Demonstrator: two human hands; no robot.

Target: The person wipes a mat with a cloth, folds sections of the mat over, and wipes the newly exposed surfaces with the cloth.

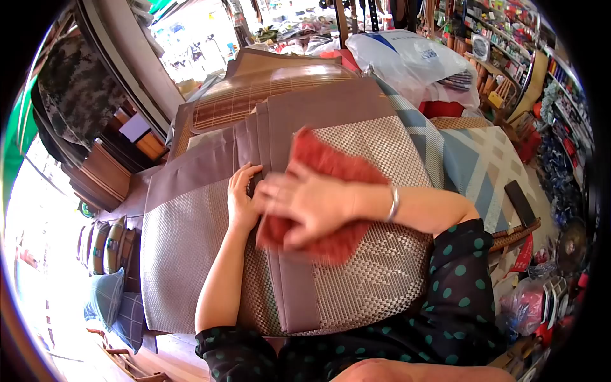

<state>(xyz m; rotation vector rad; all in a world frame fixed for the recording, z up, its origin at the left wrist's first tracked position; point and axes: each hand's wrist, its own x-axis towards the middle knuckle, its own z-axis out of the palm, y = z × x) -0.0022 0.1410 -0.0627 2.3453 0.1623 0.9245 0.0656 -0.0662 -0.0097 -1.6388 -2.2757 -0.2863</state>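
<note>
A red cloth [344, 169] lies on the folded woven mat [356, 274], which has a silvery-beige weave and brown borders. My right hand [305, 200], with a bracelet [393, 204] at the wrist, presses on this cloth and grips it. Motion smears its fingers, and part of the cloth is hidden beneath the palm. Just to the left, my left hand [242, 197] rests on the mat beside the stacked brown folds [258, 137], fingers stretched out and slightly bent. The two hands are close together, and the right fingertips partly cover the folds.
Behind the mat lies a slatted brown mat [223, 105]. A white plastic bag [414, 63] sits at the back right, near a blue-grey patterned mat [484, 165] bearing a dark flat object [520, 202]. Cushions [105, 296] stand low on the left. Crowded shelves [503, 44] line the right.
</note>
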